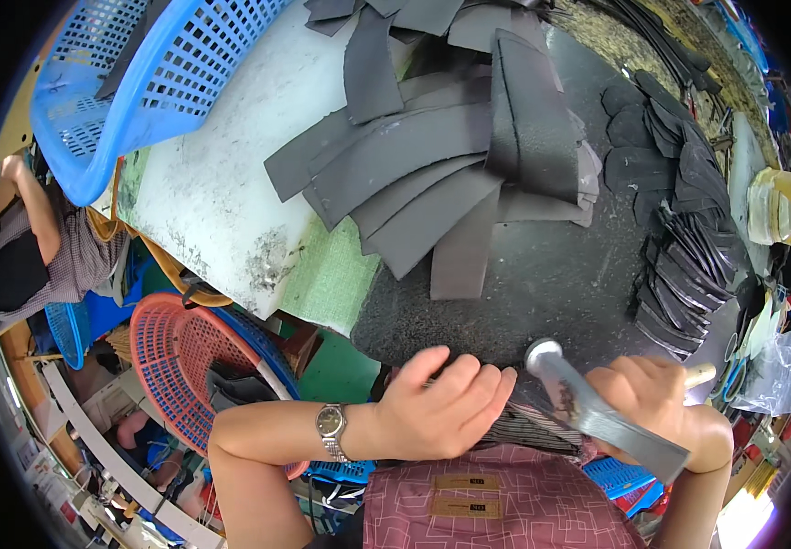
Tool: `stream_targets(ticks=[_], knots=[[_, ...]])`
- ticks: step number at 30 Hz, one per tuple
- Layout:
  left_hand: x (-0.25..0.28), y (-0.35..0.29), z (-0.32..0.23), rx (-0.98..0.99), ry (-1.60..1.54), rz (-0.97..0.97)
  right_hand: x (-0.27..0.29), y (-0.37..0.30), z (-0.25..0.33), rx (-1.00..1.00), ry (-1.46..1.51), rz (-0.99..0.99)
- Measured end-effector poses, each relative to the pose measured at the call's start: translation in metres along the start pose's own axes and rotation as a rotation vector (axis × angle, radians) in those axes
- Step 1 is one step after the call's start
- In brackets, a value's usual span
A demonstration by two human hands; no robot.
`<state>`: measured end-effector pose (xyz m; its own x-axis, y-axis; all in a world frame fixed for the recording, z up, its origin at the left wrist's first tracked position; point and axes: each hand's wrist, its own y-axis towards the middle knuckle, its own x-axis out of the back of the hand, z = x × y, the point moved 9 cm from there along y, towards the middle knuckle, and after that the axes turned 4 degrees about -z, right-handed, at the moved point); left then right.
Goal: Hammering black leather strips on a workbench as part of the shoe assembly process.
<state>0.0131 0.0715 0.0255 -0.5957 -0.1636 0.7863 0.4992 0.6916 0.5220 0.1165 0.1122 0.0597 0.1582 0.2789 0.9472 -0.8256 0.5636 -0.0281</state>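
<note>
My right hand (641, 395) is wrapped round the handle of a hammer (587, 403) with a long steel head, one round face toward the table and a flattened wedge end toward me. The pale handle end sticks out on the hand's right. My left hand (450, 403) is closed, fingers curled, at the near edge of the dark work surface (542, 284); what it pinches, if anything, is hidden. Ahead of both hands lies a fanned pile of black leather strips (405, 156), with a folded bundle (533, 119) on top.
Rounded black pieces (642, 156) and a row of curved black pieces (684, 284) lie at the right. A blue basket (176, 82) stands far left; a red basket (171, 366) is below it. Another person (39, 247) sits at the left. A clear plastic bag (770, 375) lies right.
</note>
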Motion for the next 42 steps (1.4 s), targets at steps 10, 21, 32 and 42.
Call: stream_targets(ticks=[10,21,32,42], knots=[[-0.005,0.006,-0.008,-0.121,0.078,0.112,0.000,0.006,0.014,0.092,-0.069,-0.054],[0.003,-0.012,-0.020,-0.028,0.216,-0.106,-0.002,0.007,0.014,0.090,-0.005,0.001],[-0.011,-0.013,-0.043,-0.123,-0.031,0.187,-0.004,0.017,0.012,0.103,0.066,-0.009],[-0.015,0.024,-0.003,0.148,-0.101,0.151,-0.007,-0.044,-0.018,-0.130,0.087,-0.054]])
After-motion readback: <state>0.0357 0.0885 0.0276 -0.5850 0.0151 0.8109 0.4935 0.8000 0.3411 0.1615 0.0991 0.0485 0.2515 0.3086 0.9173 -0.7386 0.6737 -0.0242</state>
